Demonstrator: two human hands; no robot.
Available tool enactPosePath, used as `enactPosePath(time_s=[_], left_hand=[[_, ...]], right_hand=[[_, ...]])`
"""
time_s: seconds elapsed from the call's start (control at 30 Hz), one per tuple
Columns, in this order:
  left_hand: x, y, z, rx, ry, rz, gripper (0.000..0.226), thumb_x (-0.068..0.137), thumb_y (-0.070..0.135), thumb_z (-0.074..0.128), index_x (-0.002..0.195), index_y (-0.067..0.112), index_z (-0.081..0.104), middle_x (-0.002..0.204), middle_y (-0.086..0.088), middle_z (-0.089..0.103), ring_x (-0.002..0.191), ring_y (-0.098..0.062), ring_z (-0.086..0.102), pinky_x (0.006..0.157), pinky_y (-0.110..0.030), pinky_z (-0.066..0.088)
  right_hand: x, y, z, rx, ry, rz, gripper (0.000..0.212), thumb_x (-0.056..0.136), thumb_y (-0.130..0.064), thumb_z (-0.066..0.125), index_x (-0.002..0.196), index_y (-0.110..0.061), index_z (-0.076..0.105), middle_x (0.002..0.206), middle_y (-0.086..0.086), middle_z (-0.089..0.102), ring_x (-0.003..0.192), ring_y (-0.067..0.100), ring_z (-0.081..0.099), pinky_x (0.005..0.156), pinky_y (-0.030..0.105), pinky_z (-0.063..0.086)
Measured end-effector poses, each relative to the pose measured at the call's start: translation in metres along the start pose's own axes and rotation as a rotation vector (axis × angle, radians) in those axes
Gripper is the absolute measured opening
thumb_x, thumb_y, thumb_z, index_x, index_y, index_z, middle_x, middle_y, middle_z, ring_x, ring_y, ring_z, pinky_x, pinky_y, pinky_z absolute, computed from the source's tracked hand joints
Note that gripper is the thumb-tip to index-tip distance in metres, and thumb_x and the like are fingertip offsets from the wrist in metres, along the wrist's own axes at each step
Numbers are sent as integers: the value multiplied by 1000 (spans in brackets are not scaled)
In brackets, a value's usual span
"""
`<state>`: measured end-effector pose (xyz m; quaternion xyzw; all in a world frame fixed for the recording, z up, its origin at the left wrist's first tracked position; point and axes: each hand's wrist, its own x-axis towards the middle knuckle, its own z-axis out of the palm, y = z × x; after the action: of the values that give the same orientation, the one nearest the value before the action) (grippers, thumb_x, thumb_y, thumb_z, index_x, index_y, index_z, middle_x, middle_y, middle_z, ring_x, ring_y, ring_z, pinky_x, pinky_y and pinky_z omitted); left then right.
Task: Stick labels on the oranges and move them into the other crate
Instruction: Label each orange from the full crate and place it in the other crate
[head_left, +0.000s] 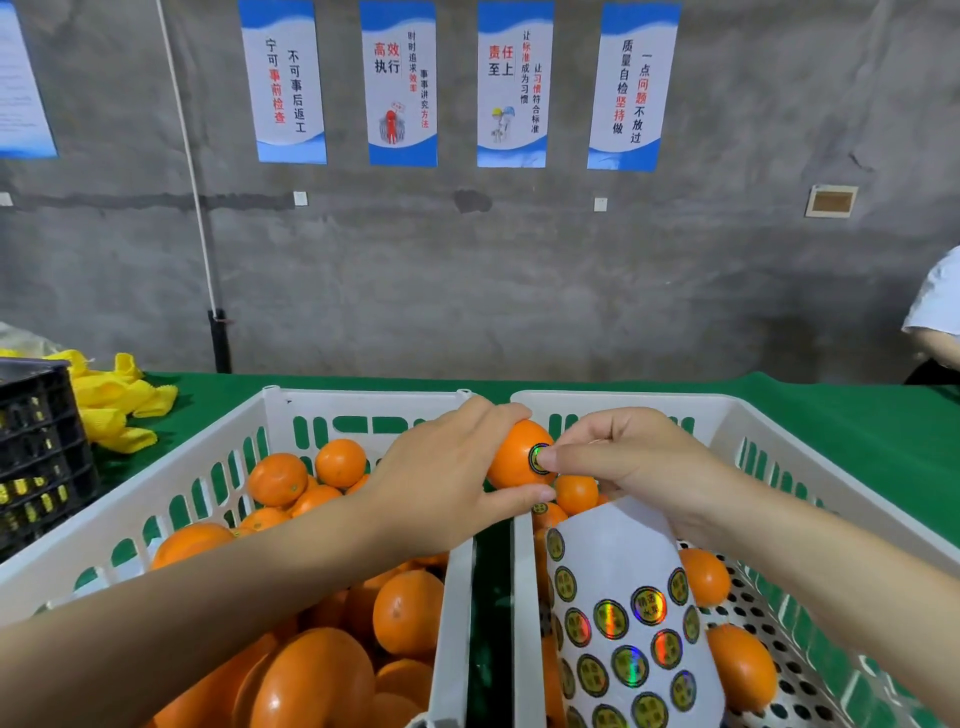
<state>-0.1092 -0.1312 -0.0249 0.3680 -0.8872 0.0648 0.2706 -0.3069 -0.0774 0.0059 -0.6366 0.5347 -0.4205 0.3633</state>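
Observation:
My left hand (447, 473) grips an orange (511, 454) above the gap between two white crates. My right hand (623, 457) presses its thumb on a round shiny label (537, 458) stuck to that orange, while its lower fingers hold a curled white label sheet (618, 597) that carries several round labels. The left crate (218, 467) is full of oranges (332, 670). The right crate (769, 452) holds several oranges (743, 665), partly hidden behind the sheet.
Both crates stand on a green tablecloth (883, 431). A black crate (41, 457) and yellow foam nets (114, 405) lie at the left. Another person's sleeve and arm (935, 312) show at the right edge. A grey wall with posters (400, 83) is behind.

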Motion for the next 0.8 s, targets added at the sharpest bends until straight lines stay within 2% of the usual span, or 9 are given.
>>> enactPosePath(time_s=[0.07,0.13,0.2,0.27,0.43,0.53,0.67,0.7,0.8], left_hand=[[0,0,0,-4,0,-7,72,85,78,46,144,38,32,131,12,49,107,-8,53,80,-23,44],[-1,-1,0,-21,-1,-4,70,86,77,45,143,38,33,129,12,49,105,-8,53,80,-24,45],[-1,-1,0,-36,-5,7,67,87,76,44,141,39,33,127,12,50,104,-8,53,80,-24,47],[-1,-2,0,-35,-16,14,67,87,77,43,141,39,32,126,12,49,103,-8,53,80,-24,45],[0,-1,1,-59,-14,31,66,87,77,41,140,39,33,125,12,51,101,-6,53,79,-22,45],[-1,-2,0,-87,-23,35,66,86,77,43,140,40,33,124,13,50,101,-5,53,81,-23,49],[1,0,-1,-109,-96,71,70,86,75,49,145,43,29,124,19,49,105,-4,53,83,-21,47],[2,0,-1,-111,-128,76,71,85,75,51,145,44,28,128,19,50,108,-4,53,86,-23,48],[5,2,-1,-154,-190,80,68,84,71,59,141,46,32,133,19,52,113,-6,54,93,-30,51]], right_hand=[[1,3,1,-77,53,-86,13,74,-37,83,76,-24,78,73,4,74,71,18,69,78,38,58],[3,5,1,-154,97,-170,15,73,-45,82,73,-30,77,58,7,59,55,19,50,58,33,43],[4,8,-1,-180,121,-221,18,71,-51,81,70,-34,76,53,3,49,52,17,40,52,29,34],[4,8,-2,-193,135,-243,20,70,-53,81,68,-34,75,49,-3,49,49,12,39,48,23,33],[5,12,-7,-231,222,-243,36,66,-59,81,77,-26,69,42,-11,43,39,3,35,40,11,27],[4,11,-10,-193,209,-232,34,70,-51,82,77,-21,69,39,-12,41,35,2,35,39,7,28],[4,1,-15,-171,162,-238,28,78,-46,77,70,-19,72,47,-17,57,45,-4,54,45,6,38],[3,-2,-17,-156,127,-245,29,81,-46,75,69,-20,72,45,-17,54,43,-4,52,44,5,37],[0,-8,-22,-97,-31,-242,36,83,-55,69,68,-22,74,43,-11,36,38,5,33,42,10,33]])
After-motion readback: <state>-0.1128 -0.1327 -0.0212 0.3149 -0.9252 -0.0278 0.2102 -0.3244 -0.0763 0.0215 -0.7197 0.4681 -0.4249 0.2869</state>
